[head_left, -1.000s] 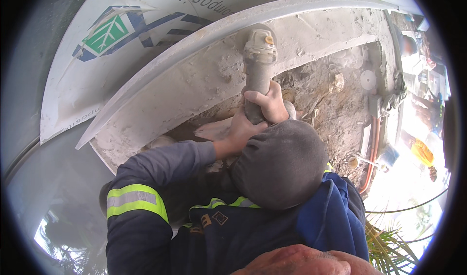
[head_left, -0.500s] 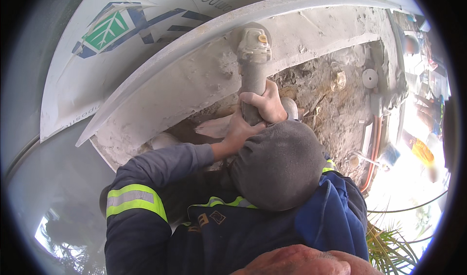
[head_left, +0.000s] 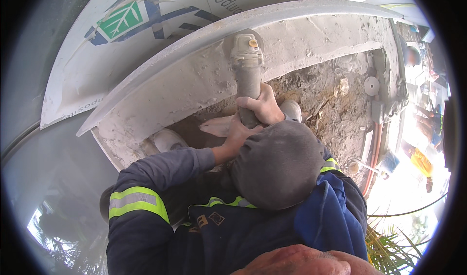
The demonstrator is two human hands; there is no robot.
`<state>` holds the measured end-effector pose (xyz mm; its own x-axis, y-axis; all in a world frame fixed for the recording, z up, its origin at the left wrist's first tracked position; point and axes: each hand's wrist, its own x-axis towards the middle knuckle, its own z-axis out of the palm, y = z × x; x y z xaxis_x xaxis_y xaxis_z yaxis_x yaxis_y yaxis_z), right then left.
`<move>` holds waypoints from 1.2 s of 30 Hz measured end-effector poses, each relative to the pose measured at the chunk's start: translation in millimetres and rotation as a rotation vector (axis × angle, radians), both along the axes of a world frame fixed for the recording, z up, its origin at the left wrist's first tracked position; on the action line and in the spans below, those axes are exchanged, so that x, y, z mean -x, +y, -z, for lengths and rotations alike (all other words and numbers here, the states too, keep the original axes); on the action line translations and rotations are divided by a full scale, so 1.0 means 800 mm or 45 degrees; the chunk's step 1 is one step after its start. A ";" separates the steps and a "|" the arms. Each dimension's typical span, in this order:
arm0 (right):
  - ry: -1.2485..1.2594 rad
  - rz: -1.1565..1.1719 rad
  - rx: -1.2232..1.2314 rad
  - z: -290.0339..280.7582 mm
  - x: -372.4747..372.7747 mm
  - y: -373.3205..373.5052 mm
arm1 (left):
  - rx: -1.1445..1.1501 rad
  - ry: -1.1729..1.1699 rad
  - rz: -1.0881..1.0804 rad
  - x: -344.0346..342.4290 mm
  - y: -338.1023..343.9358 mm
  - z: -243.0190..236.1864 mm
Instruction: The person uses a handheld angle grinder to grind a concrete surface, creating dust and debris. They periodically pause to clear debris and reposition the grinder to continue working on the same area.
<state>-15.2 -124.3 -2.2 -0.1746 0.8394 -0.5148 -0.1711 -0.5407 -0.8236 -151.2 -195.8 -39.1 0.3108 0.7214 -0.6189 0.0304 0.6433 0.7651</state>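
With both hands I hold a dusty grey angle grinder (head_left: 247, 66), its head and disc against the inner face of a pale concrete curb (head_left: 185, 80). My right hand (head_left: 265, 106) wraps round the middle of the body from the right. Lower down, my left hand (head_left: 239, 133) grips the rear end from the left. The disc is mostly hidden behind the grinder's head, and dust blurs its edge. A rounded grey cloth shape (head_left: 277, 165) covers part of my right wrist and forearm.
A printed white board (head_left: 73, 85) with a green mark stands behind the curb. Rough soil (head_left: 321, 92) lies inside it, with my shoes (head_left: 168, 140) on either side. A white disc (head_left: 371, 86) and orange pipe (head_left: 373, 158) are at right; people (head_left: 421, 162) stand beyond.
The grinder has shifted slightly left along the curb, with both hands still round it. The whole view has tilted a little, and more of the left shoe shows.
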 end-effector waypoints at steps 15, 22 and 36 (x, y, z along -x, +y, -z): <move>0.028 -0.146 -0.012 0.002 0.016 0.002 | -0.011 0.237 -0.040 0.010 -0.021 0.020; -0.011 -0.201 0.017 0.007 0.020 0.001 | 0.026 0.175 -0.074 0.015 -0.026 0.012; -0.049 -0.198 0.056 0.020 0.030 -0.005 | 0.049 0.097 -0.044 0.022 -0.031 0.000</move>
<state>-39.3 -127.9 -18.4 -0.2798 0.7802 -0.5594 -0.0515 -0.5941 -0.8028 -168.5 -220.3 -39.3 0.2367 0.7064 -0.6670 0.0648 0.6735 0.7363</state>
